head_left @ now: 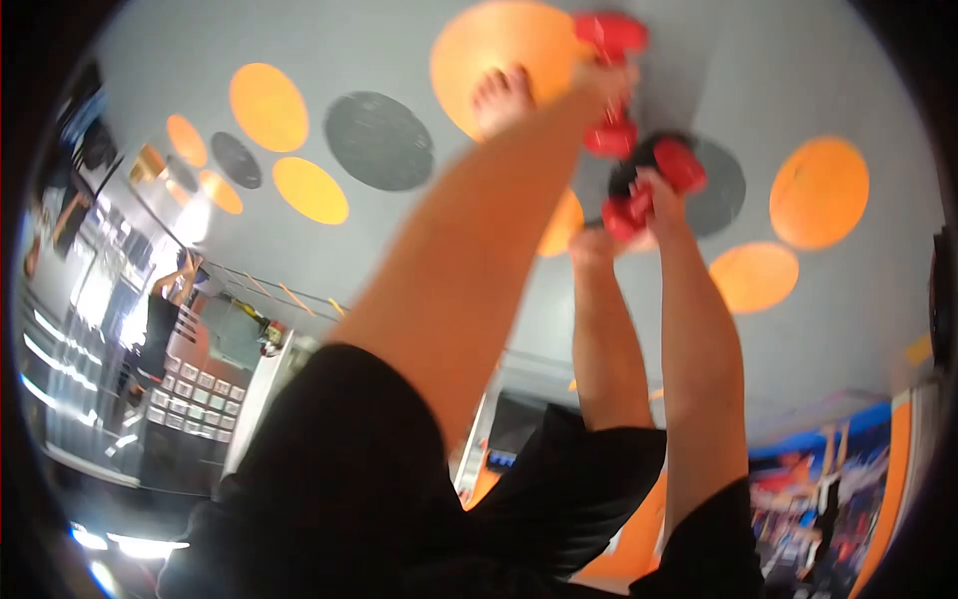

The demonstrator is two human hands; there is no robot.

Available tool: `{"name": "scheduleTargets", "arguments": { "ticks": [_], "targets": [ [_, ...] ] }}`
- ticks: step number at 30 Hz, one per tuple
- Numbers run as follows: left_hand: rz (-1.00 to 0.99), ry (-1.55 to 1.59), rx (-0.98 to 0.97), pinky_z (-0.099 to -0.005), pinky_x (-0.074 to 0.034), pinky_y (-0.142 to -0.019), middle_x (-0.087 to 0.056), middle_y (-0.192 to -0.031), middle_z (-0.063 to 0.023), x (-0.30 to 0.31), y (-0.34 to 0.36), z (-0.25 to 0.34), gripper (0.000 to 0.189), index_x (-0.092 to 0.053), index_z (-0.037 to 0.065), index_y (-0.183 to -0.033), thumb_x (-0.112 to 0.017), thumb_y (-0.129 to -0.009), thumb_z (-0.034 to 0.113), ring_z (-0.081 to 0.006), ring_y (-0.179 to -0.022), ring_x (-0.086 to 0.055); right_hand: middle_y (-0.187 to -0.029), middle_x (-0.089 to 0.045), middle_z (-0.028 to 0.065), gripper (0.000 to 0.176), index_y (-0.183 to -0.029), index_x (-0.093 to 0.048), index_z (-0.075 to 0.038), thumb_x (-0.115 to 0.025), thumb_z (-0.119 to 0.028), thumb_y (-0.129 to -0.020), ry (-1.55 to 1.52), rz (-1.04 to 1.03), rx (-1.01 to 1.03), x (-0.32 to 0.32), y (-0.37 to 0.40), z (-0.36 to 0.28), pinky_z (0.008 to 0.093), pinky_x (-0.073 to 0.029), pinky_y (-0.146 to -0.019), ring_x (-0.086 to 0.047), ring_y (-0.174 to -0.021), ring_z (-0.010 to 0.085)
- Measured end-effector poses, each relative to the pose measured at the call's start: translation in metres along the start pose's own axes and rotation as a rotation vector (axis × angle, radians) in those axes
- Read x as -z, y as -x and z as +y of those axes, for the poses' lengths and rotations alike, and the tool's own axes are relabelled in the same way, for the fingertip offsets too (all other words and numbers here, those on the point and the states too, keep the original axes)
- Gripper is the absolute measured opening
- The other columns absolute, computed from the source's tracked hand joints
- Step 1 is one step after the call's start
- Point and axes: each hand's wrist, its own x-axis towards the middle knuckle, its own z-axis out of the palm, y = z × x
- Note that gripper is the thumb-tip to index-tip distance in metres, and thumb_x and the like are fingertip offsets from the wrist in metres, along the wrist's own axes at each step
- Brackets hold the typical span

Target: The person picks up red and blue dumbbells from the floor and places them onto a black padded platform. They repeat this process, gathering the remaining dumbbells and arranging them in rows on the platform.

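Note:
My left hand (607, 80), blurred, is closed round the handle of a red dumbbell (611, 36) whose two heads stick out on either side of the fist. My right hand (659, 203) grips a second red dumbbell (682, 166), tilted and lower in view. The two dumbbells are close together but look apart. Behind the right one is a dark shape (631, 176) that I cannot make out. One bare foot (501, 100) shows beside my left forearm, on an orange floor circle. Another bare foot (591, 243) lies near my right hand, with its lower leg below.
The grey floor (389, 50) fills the upper view, marked with orange circles (818, 193) and dark circles (379, 140). At far left a person in black (155, 334) stands near bright windows. A colourful wall picture (798, 489) is at lower right.

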Motion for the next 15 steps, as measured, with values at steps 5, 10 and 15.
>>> {"name": "scheduleTargets", "arguments": {
  "ticks": [5,10,15],
  "targets": [
    [0.568,-0.099,-0.350,-0.0385,-0.047,-0.090,-0.058,-0.107,-0.0165,0.109,0.165,0.037,0.060,-0.053,0.006,-0.121,-0.076,-0.067,0.019,-0.0298,-0.102,-0.057,-0.064,-0.058,0.0053,0.009,-0.076,-0.058,-0.007,-0.062,-0.011,-0.083,0.167,-0.221,0.079,-0.015,0.124,-0.030,0.0323,-0.053,-0.056,-0.061,-0.060,0.0200],
    [-0.159,0.143,-0.357,-0.0381,-0.047,-0.081,-0.056,-0.104,-0.0169,0.272,0.384,0.065,0.069,-0.048,0.007,-0.130,-0.073,-0.066,0.014,-0.0280,-0.093,-0.057,-0.061,-0.054,0.0046,0.017,-0.070,-0.057,-0.008,-0.064,-0.017,-0.082,0.341,-0.293,0.104,-0.042,0.331,-0.103,0.0333,-0.047,-0.053,-0.054,-0.055,0.0195],
    [-0.201,0.449,-0.209,-0.0301,-0.040,-0.043,-0.056,-0.057,-0.0042,0.418,0.572,0.070,0.017,-0.062,0.005,-0.070,-0.067,-0.077,0.019,-0.0124,-0.048,-0.053,-0.059,-0.049,0.0056,0.011,-0.080,-0.049,-0.012,-0.060,-0.013,-0.078,0.436,-0.377,0.176,-0.108,0.501,-0.158,0.0438,-0.048,-0.054,-0.052,-0.052,0.0259]
  ]
}}
